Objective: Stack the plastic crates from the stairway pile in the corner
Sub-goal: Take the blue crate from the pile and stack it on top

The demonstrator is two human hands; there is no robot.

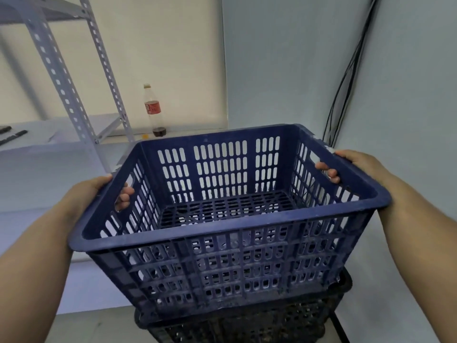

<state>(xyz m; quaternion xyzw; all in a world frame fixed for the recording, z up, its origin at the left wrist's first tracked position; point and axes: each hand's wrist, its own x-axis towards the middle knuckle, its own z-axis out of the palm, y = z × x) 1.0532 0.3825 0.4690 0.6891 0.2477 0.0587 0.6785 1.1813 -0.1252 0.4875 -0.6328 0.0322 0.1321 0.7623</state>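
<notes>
Head view, hands (99,194) gripping blue crate (230,219), red-labelled bottle (153,111), writing unreadable

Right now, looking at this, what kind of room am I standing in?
Probably a storeroom or utility corner: a slotted metal shelving rack, stacked plastic crates, blue crate over black crate, and loose cables running down the bare wall.

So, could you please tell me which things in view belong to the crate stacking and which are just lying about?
Part of the job:
- blue crate, gripped at its side handles
- black crate beneath it
- left hand
- right hand

Just lying about:
- cola bottle, nearly empty
- metal shelving
- black cables on the wall
</notes>
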